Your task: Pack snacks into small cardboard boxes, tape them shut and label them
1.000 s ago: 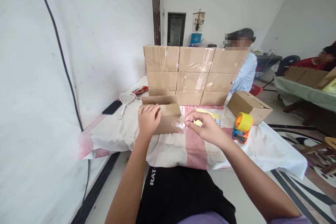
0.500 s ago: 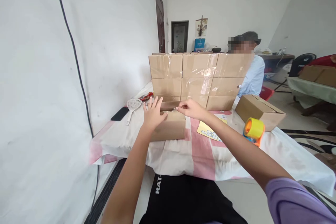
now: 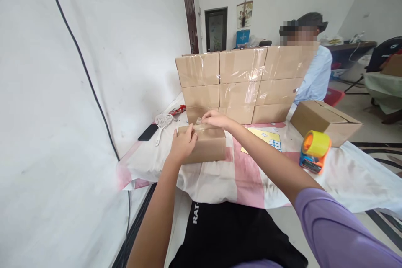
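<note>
Pinching barely visible tape (image 3: 198, 122), right hand (image 3: 216, 119) over box (image 3: 207, 150), left hand (image 3: 183, 145) touching box, grip unclear

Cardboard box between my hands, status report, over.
Left grip on the box, right grip at clear tape over its top. Top looks closed. Stacked boxes close behind.

Box (image 3: 207, 151): we cover its near left corner with our left hand (image 3: 183, 145).
Clear tape (image 3: 201, 127): too faint at our right hand (image 3: 214, 119) to tell whether we pinch it.
Yellow sheet (image 3: 271, 136): partly under our right forearm.
Person (image 3: 318, 76): beyond our right hand, half hidden by stacked boxes (image 3: 240, 67).
</note>
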`<state>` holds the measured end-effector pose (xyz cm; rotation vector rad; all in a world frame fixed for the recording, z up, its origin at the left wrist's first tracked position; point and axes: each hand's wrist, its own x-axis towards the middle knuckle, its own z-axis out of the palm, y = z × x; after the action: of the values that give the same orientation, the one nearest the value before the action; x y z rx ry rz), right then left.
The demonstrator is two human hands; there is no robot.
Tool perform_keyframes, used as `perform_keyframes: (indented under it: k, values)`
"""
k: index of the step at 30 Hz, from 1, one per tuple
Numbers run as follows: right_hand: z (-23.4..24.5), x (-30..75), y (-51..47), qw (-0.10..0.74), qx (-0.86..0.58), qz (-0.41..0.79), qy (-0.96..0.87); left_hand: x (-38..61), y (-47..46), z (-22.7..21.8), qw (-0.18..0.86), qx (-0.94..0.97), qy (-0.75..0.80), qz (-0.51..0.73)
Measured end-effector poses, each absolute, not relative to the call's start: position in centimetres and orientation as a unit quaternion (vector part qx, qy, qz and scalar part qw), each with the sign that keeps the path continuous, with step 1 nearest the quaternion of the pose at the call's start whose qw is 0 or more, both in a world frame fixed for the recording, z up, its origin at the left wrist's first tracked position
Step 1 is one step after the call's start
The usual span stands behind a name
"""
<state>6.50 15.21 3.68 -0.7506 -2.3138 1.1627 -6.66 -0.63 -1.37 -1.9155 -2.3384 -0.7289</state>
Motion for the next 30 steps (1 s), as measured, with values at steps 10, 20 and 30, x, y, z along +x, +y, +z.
perform_keyframes:
  k: [10,20,30]
  values:
    - [2.8,5.5,16.1,0.085,-0.244,0.41,-0.875,-6.6,-1.2,-2.3,0.048,-0.629,-0.738,-0.239]
    - [2.7,5.3,16.6,0.105,-0.232,0.493,-0.832,-6.5,-1.3,-2.4,0.07,-0.622,-0.74,-0.246]
    - [1.4,6.2,15.4,0.235,-0.162,0.537,-0.794,-6.5,-1.0,-2.8,0.069,-0.612,-0.749,-0.244]
